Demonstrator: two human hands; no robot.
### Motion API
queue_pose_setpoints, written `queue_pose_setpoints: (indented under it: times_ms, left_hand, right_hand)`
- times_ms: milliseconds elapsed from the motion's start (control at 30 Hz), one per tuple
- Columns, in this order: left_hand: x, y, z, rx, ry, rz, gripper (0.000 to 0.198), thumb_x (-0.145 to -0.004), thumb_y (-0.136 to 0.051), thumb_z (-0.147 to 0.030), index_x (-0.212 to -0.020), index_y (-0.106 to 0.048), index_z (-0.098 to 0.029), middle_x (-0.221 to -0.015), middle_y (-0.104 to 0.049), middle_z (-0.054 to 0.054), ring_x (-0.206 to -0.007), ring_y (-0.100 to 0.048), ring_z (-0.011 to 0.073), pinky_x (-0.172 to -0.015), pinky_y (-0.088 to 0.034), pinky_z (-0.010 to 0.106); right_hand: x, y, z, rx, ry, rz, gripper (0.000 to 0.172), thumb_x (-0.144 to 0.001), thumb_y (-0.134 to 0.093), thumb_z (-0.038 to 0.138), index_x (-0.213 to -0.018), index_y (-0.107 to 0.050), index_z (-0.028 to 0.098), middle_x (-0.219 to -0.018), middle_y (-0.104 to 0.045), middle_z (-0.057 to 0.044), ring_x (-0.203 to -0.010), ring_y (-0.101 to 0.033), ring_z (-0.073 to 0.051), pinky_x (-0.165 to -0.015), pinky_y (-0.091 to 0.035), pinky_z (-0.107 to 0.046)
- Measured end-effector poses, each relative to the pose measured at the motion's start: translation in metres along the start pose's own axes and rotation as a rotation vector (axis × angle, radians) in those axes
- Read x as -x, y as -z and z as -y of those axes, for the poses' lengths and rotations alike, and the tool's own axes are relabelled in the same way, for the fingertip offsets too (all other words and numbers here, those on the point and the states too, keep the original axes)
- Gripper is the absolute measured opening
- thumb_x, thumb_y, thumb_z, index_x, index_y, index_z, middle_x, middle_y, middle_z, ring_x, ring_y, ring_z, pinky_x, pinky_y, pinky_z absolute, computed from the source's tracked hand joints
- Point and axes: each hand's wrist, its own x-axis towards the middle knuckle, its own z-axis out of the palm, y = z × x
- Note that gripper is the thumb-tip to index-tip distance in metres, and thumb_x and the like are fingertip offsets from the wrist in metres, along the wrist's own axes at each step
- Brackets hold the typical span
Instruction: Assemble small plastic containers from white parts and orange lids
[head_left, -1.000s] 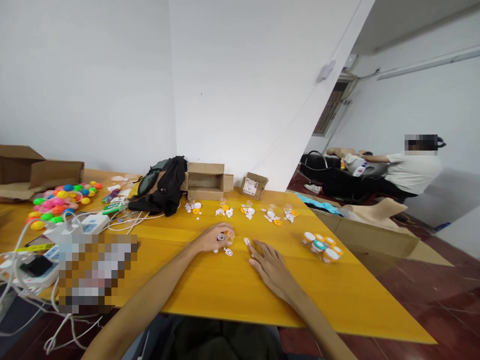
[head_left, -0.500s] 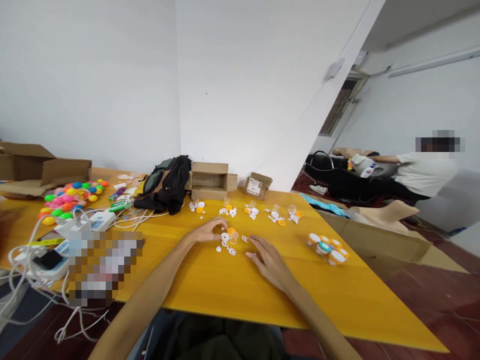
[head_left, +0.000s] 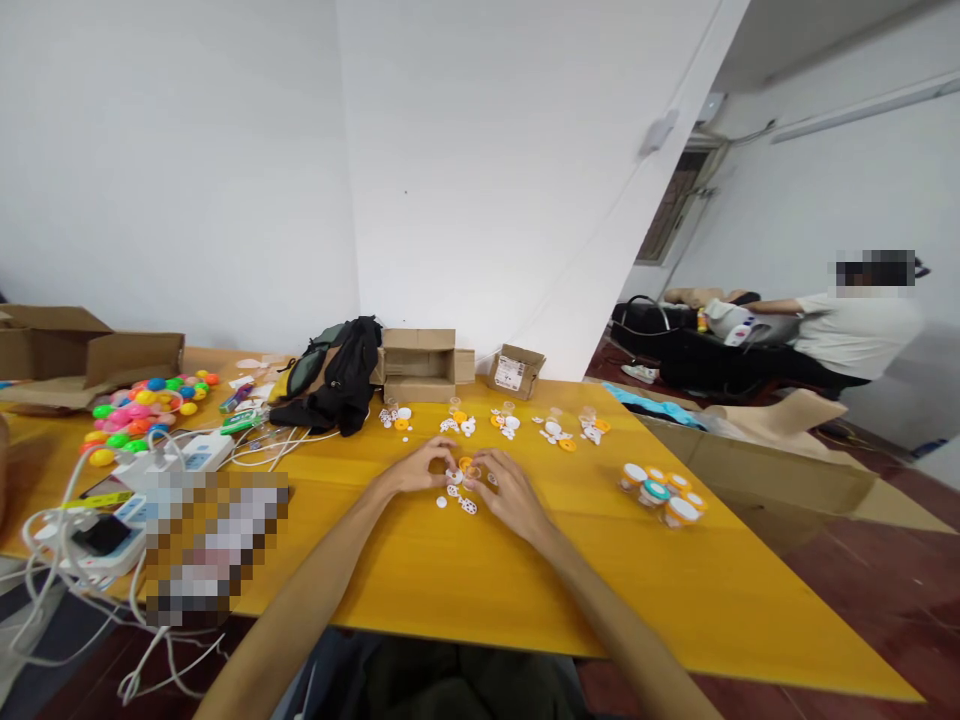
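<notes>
My left hand (head_left: 421,468) is curled with thumb and fingertips at the edge of a white round disc (head_left: 454,477). Facing it, my right hand (head_left: 514,495) closes its thumb and fingers around a small clear plastic cup (head_left: 472,478). Just behind the cup lies an orange ring lid (head_left: 466,464). In front of both hands sit white pieces with dark spots (head_left: 468,506) and a small plain white disc (head_left: 442,502). Another spotted piece (head_left: 492,479) is partly covered by my right fingers.
Several groups of cups, orange rings and white discs (head_left: 553,430) line the table's back. Closed jars with orange and teal lids (head_left: 657,491) stand at right. Cardboard boxes (head_left: 420,388), a black bag (head_left: 352,380), coloured balls (head_left: 135,410) and power strips (head_left: 202,450) surround the area. A person (head_left: 855,330) sits at far right.
My right hand has moved left and away from me, from open beside the pieces to closed on the clear cup. My left hand has come onto the white disc.
</notes>
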Motion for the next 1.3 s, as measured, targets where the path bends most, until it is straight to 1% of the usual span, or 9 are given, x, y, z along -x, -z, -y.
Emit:
queue_pose_setpoints:
  times_ms: [167, 267, 400, 533, 667, 767, 967, 1133, 1300]
  left_hand:
    - [-0.001, 0.002, -0.001, 0.014, 0.010, 0.006, 0.016, -0.076, -0.077, -0.033, -0.081, -0.071, -0.019, -0.134, -0.052, 0.009, -0.129, -0.051, 0.0277, -0.114, -0.034, 0.039]
    - [-0.001, 0.003, -0.001, 0.004, 0.008, -0.007, 0.020, -0.072, -0.079, -0.031, -0.087, -0.071, -0.020, -0.135, -0.052, 0.009, -0.130, -0.049, 0.0287, -0.114, -0.034, 0.041]
    - [0.000, 0.003, -0.002, -0.038, 0.006, -0.023, 0.023, -0.071, -0.078, -0.023, -0.093, -0.069, -0.021, -0.137, -0.050, 0.009, -0.131, -0.048, 0.0286, -0.115, -0.034, 0.041]
    - [0.001, 0.001, -0.002, -0.093, 0.011, -0.006, 0.020, -0.075, -0.073, -0.022, -0.094, -0.068, -0.021, -0.138, -0.049, 0.008, -0.132, -0.047, 0.0276, -0.115, -0.034, 0.040]
    - [0.001, 0.002, -0.002, -0.118, 0.003, -0.011, 0.017, -0.077, -0.073, -0.027, -0.092, -0.069, -0.021, -0.138, -0.050, 0.008, -0.131, -0.048, 0.0279, -0.114, -0.035, 0.041]
    - [0.000, 0.004, -0.005, -0.100, 0.002, -0.038, 0.019, -0.076, -0.075, -0.032, -0.090, -0.069, -0.021, -0.138, -0.051, 0.008, -0.129, -0.050, 0.0287, -0.114, -0.035, 0.042]
    - [0.000, 0.006, -0.022, -0.057, -0.060, -0.196, 0.015, -0.080, -0.069, -0.034, -0.090, -0.066, -0.022, -0.137, -0.051, 0.008, -0.133, -0.045, 0.0283, -0.116, -0.032, 0.044]
    - [0.000, 0.005, -0.032, -0.083, -0.134, -0.233, 0.010, -0.080, -0.068, -0.026, -0.089, -0.064, -0.022, -0.135, -0.053, 0.008, -0.132, -0.045, 0.0275, -0.114, -0.033, 0.044]
    - [-0.001, 0.005, -0.026, -0.160, -0.139, -0.367, 0.013, -0.080, -0.069, -0.025, -0.090, -0.062, -0.023, -0.125, -0.058, 0.007, -0.122, -0.052, 0.0267, -0.109, -0.037, 0.045]
  right_hand:
    - [-0.003, 0.013, -0.018, -0.121, -0.123, -0.130, 0.019, -0.088, -0.053, 0.041, -0.086, -0.062, 0.024, -0.091, -0.069, -0.004, -0.090, -0.064, -0.023, -0.084, -0.052, -0.038]
    - [-0.003, 0.022, -0.036, -0.125, -0.195, -0.184, 0.022, -0.085, -0.053, 0.044, -0.082, -0.062, 0.024, -0.089, -0.070, -0.006, -0.089, -0.065, -0.025, -0.082, -0.052, -0.040]
    - [0.003, 0.025, -0.055, -0.113, -0.235, -0.168, 0.020, -0.083, -0.054, 0.041, -0.083, -0.062, 0.023, -0.086, -0.070, -0.006, -0.084, -0.066, -0.024, -0.079, -0.054, -0.040]
    - [0.008, 0.020, -0.060, -0.088, -0.218, -0.143, 0.017, -0.083, -0.056, 0.036, -0.090, -0.065, 0.023, -0.089, -0.071, -0.006, -0.087, -0.067, -0.024, -0.084, -0.053, -0.040]
    - [0.010, 0.015, -0.061, -0.040, -0.220, -0.147, 0.023, -0.083, -0.057, 0.035, -0.101, -0.065, 0.024, -0.094, -0.071, -0.006, -0.092, -0.067, -0.024, -0.087, -0.053, -0.041]
    - [0.013, 0.016, -0.062, 0.011, -0.187, -0.219, 0.025, -0.085, -0.057, 0.037, -0.106, -0.064, 0.025, -0.100, -0.070, -0.007, -0.097, -0.065, -0.026, -0.089, -0.052, -0.042]
    - [0.019, 0.024, -0.056, 0.072, -0.066, -0.288, 0.018, -0.092, -0.050, 0.037, -0.098, -0.063, 0.025, -0.098, -0.067, -0.008, -0.097, -0.063, -0.027, -0.088, -0.052, -0.042]
    - [0.022, 0.028, -0.042, 0.083, 0.035, -0.237, 0.018, -0.096, -0.047, 0.032, -0.088, -0.062, 0.025, -0.095, -0.066, -0.007, -0.094, -0.063, -0.024, -0.086, -0.051, -0.040]
    - [0.022, 0.015, -0.014, 0.101, 0.162, -0.061, 0.014, -0.095, -0.053, 0.028, -0.093, -0.065, 0.024, -0.102, -0.066, -0.008, -0.100, -0.061, -0.024, -0.090, -0.049, -0.041]
